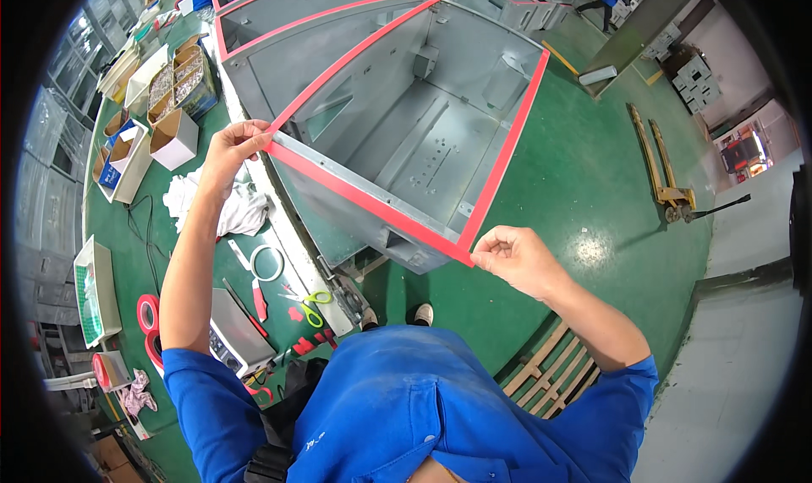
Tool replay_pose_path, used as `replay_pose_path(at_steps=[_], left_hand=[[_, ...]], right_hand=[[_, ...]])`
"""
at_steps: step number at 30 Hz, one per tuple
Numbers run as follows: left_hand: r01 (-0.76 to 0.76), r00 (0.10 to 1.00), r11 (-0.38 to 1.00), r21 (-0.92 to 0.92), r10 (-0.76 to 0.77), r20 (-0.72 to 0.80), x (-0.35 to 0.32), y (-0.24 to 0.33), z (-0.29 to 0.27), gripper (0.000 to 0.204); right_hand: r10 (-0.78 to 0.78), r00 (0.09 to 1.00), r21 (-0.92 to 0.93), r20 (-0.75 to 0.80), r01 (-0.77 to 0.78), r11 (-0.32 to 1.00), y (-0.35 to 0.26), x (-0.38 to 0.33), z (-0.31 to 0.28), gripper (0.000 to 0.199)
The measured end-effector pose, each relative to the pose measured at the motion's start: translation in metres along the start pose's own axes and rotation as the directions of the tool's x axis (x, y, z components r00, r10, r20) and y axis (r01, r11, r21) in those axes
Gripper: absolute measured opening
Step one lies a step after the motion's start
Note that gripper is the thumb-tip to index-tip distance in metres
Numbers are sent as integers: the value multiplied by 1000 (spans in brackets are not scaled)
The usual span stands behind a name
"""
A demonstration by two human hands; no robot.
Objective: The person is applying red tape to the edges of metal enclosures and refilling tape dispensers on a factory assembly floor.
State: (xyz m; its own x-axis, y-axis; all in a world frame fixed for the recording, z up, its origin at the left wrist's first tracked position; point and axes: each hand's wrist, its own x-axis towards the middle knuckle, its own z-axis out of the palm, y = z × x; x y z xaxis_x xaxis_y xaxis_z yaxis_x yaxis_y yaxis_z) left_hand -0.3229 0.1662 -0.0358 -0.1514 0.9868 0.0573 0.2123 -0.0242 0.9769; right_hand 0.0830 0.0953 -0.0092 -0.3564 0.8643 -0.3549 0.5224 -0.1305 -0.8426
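Note:
A grey metal cabinet shell (423,128) lies with its open side up, its rim edged with red tape. Along the near edge runs a strip of red tape (364,197), stretched between my hands. My left hand (237,149) pinches the strip's left end at the near left corner. At the near right corner, my right hand (512,259) closes finger and thumb on the other end. Whether the strip is stuck down along its whole length, I cannot tell. Behind on the left stands a second grey shell (313,56), also edged in red.
The green workbench (190,263) at left carries a white cloth (228,204), green-handled scissors (316,307), tape rolls (147,312) and small-parts bins (182,81). A wooden pallet (550,369) lies right of my feet. A yellow pallet jack (668,183) stands far right, near a pillar (643,26).

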Motion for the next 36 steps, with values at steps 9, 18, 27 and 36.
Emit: replay_pose_path(at_steps=[9,18,27,36], left_hand=[[11,1000,1000,6,-11,-15,11,-2,-4,13],[14,1000,1000,21,-13,-12,17,-6,-6,13],[18,1000,1000,-5,-18,-9,18,-6,-4,12],[21,1000,1000,-19,-21,-17,19,-8,-4,11]], right_hand=[[-31,999,-19,-8,31,999,-16,13,-9,12],[11,999,-67,46,-8,998,-17,21,-10,11],[13,999,-90,33,-10,996,-17,22,-9,12],[5,1000,-108,26,-2,994,-17,22,-9,12]])
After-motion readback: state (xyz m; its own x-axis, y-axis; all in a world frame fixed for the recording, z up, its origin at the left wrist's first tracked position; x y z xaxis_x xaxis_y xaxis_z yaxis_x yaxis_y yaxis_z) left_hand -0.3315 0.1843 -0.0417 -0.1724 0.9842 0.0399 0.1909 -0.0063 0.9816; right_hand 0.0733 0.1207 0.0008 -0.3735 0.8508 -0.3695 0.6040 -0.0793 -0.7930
